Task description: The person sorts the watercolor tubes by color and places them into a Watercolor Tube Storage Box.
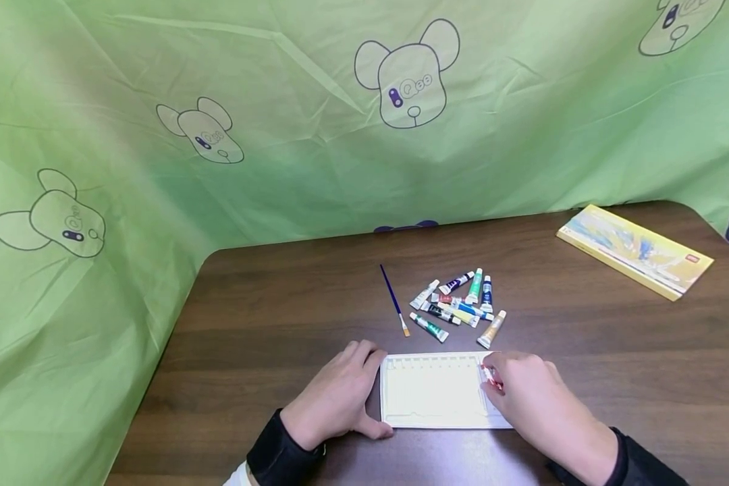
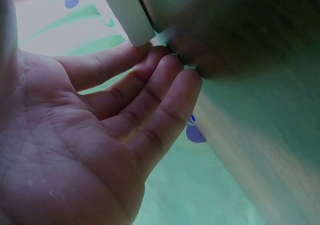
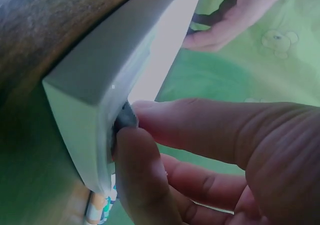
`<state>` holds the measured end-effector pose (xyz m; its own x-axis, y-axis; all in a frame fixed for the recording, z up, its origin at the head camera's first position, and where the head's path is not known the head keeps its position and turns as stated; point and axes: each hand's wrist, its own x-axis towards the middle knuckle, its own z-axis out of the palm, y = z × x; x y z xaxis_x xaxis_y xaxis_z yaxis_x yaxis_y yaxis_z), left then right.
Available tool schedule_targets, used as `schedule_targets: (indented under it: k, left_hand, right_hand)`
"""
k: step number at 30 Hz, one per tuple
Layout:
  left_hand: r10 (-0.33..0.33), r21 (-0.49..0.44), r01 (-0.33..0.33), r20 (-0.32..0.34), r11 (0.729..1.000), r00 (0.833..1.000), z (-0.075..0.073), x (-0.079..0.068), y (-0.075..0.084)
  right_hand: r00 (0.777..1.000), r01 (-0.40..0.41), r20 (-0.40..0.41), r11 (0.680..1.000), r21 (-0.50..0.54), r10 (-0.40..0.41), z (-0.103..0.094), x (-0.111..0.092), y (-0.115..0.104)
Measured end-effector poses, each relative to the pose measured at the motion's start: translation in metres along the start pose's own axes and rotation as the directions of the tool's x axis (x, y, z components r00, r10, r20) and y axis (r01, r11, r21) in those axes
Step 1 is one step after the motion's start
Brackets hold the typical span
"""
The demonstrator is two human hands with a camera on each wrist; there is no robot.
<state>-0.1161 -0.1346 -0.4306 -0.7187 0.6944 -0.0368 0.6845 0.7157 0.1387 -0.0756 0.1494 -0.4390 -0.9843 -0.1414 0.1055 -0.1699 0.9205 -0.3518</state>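
A white rectangular paint palette (image 1: 431,388) with a row of small wells along its far side lies flat on the table. My left hand (image 1: 346,391) rests at its left end, thumb by the near corner and fingertips by the far corner. In the left wrist view the fingers (image 2: 165,100) are extended, their tips at the palette's edge (image 2: 129,15). Over the palette's right end, my right hand (image 1: 537,398) pinches a small red and white paint tube (image 1: 493,378) between thumb and index finger. The hand covers part of the tube and that end of the palette.
Beyond the palette lies a loose pile of several paint tubes (image 1: 458,308), with a flat paintbrush (image 1: 393,298) on their left. A yellow box (image 1: 634,253) sits at the back right of the brown table (image 1: 267,304). Green printed cloth (image 1: 304,135) hangs behind.
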Motion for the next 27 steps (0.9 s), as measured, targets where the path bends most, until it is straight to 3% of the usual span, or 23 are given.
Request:
schedule_targets:
  k: [5,14,27]
  left_hand:
    - [0.003,0.006,-0.003,-0.002,1.0,1.0,-0.0002,0.0003,-0.0006]
    - [-0.002,-0.004,0.002,0.01,1.0,1.0,-0.0002,0.0005,-0.0002]
    - [-0.023,-0.014,0.024,0.038,1.0,0.999,0.0004,0.0011,-0.0004]
  right_hand:
    - [0.995,0.076,-0.067,0.995,-0.064,-0.08,0.0029,-0.0046,-0.0008]
    - [0.994,0.089,0.07,0.986,-0.139,-0.079,-0.0008,-0.0074,0.0029]
    - [0.984,0.122,0.153,0.976,-0.178,-0.095,-0.0027,-0.0026,0.003]
